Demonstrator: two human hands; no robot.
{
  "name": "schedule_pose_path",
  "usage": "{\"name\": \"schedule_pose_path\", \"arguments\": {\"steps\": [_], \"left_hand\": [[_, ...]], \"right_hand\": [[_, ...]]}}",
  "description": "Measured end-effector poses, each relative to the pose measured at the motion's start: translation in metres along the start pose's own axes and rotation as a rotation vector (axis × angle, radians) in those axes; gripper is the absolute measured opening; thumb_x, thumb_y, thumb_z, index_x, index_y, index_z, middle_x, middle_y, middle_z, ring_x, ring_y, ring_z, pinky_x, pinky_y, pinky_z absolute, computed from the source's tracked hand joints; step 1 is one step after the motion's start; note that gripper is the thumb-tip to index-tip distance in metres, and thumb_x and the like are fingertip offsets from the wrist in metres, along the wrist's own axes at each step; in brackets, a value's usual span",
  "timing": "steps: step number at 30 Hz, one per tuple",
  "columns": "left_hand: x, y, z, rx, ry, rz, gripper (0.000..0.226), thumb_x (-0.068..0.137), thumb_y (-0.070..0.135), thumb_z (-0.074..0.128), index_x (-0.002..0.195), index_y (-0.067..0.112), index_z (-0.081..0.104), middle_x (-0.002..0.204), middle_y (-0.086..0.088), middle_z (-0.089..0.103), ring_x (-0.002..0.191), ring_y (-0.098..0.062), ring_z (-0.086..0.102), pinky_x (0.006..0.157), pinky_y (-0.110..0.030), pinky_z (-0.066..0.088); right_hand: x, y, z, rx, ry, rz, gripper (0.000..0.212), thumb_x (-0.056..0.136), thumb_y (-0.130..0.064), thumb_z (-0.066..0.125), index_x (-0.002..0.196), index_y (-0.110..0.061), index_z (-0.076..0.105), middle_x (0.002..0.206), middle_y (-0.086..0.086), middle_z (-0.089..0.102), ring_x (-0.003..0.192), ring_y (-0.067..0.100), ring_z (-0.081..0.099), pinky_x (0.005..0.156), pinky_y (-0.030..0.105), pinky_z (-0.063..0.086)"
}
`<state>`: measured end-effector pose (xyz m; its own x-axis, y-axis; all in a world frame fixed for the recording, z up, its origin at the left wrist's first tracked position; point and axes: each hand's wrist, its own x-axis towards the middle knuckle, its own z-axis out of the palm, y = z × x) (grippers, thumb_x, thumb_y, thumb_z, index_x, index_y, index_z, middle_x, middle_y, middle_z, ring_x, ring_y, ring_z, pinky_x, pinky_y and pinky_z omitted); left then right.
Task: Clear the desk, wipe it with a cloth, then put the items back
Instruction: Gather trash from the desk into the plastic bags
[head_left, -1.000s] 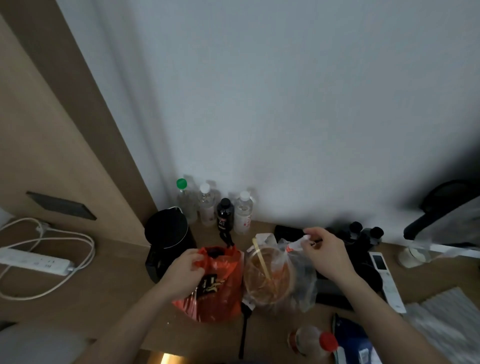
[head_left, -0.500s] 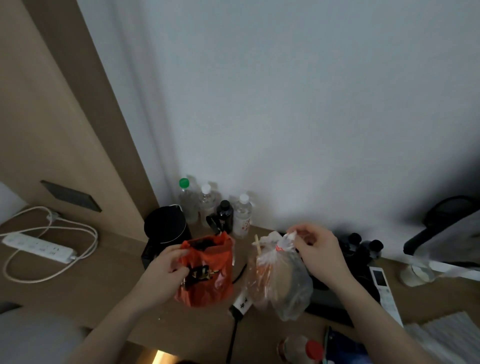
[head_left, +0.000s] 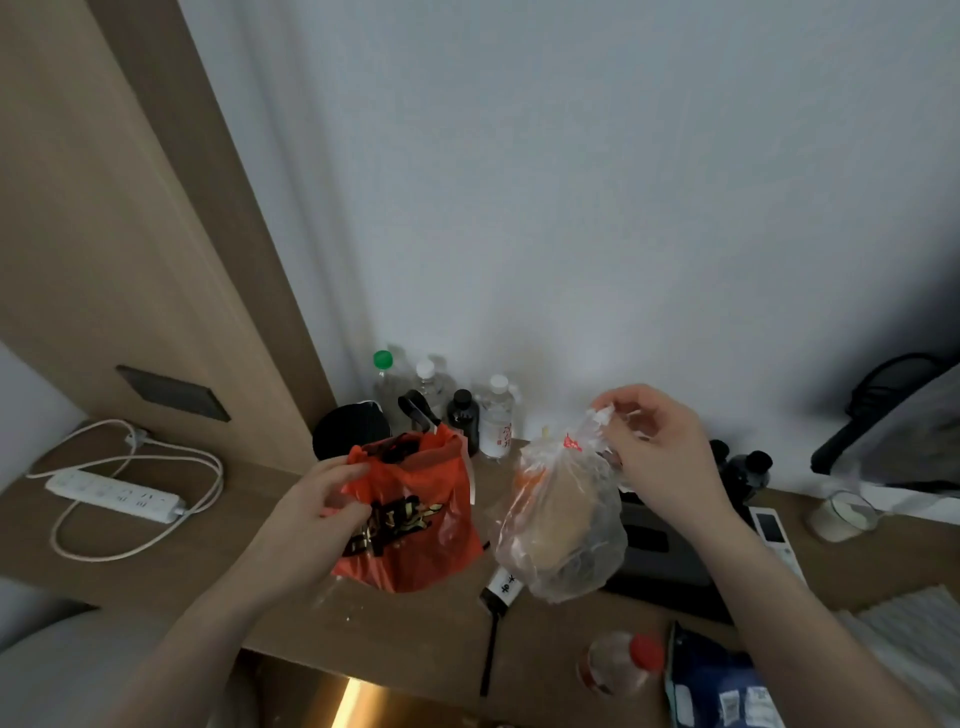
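The desk (head_left: 156, 566) is only part cleared — kettle (head_left: 349, 434), four bottles (head_left: 496, 423) along the wall and a power strip (head_left: 111, 496) sit on it. Above its middle two bags hang in the air. The left hand (head_left: 322, 512) grips the orange bag (head_left: 410, 514) at its side, fingers curled into the plastic; the right hand (head_left: 657, 457) pinches the clear bag (head_left: 563, 525) by its gathered neck. Likely risk: the clear bag, heavy with food, could slip from so small a pinch and spill.

Dim room — pale wall (head_left: 597, 208), wood panel (head_left: 104, 234) left
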<state>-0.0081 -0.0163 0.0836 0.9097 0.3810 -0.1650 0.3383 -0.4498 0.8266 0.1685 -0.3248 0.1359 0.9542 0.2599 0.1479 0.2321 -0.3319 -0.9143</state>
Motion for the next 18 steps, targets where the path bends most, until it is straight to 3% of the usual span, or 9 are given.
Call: {"name": "schedule_pose_path", "arguments": {"steps": [4, 8, 10, 15, 18], "left_hand": [[-0.013, 0.002, -0.020, -0.017, -0.020, 0.040, 0.036, 0.095, 0.026, 0.063, 0.128, 0.039, 0.058, 0.135, 0.028, 0.049, 0.110, -0.007, 0.062, 0.091, -0.037, 0.056], [-0.032, 0.002, -0.043, -0.058, -0.077, 0.112, 0.029, 0.098, 0.023, 0.062, 0.113, 0.048, 0.063, 0.125, 0.035, 0.051, 0.104, -0.004, 0.064, 0.082, -0.030, 0.056], [-0.045, -0.002, -0.055, -0.070, -0.120, 0.125, 0.026, 0.097, 0.028, 0.063, 0.114, 0.047, 0.064, 0.128, 0.032, 0.052, 0.105, -0.005, 0.064, 0.084, -0.033, 0.057], [-0.083, -0.025, -0.077, -0.047, -0.165, 0.129, 0.039, 0.094, 0.030, 0.065, 0.132, 0.034, 0.063, 0.137, 0.025, 0.049, 0.111, -0.008, 0.063, 0.085, -0.030, 0.056], [-0.113, -0.037, -0.084, -0.066, -0.244, 0.142, 0.033, 0.095, 0.025, 0.064, 0.127, 0.036, 0.066, 0.135, 0.027, 0.049, 0.110, -0.001, 0.063, 0.090, -0.032, 0.056]], "right_hand": [[-0.021, -0.028, 0.007, -0.001, 0.062, -0.034, 0.023, 0.095, -0.010, 0.066, 0.087, -0.030, 0.074, 0.087, -0.010, 0.073, 0.083, 0.018, 0.067, 0.074, 0.040, 0.059], [-0.058, -0.059, 0.017, 0.009, 0.089, -0.049, 0.024, 0.096, -0.009, 0.064, 0.089, -0.029, 0.074, 0.084, -0.011, 0.071, 0.079, 0.016, 0.067, 0.065, 0.032, 0.056], [-0.079, -0.071, 0.024, 0.003, 0.112, -0.052, 0.024, 0.097, -0.009, 0.063, 0.091, -0.030, 0.074, 0.086, -0.009, 0.072, 0.079, 0.017, 0.068, 0.064, 0.031, 0.056], [-0.137, -0.093, 0.042, -0.014, 0.174, -0.062, 0.020, 0.099, -0.012, 0.063, 0.093, -0.028, 0.074, 0.088, -0.001, 0.073, 0.078, 0.027, 0.069, 0.066, 0.038, 0.062], [-0.181, -0.097, 0.053, -0.038, 0.204, -0.036, 0.017, 0.100, -0.016, 0.063, 0.096, -0.029, 0.073, 0.088, -0.005, 0.073, 0.079, 0.022, 0.070, 0.069, 0.042, 0.063]]}}
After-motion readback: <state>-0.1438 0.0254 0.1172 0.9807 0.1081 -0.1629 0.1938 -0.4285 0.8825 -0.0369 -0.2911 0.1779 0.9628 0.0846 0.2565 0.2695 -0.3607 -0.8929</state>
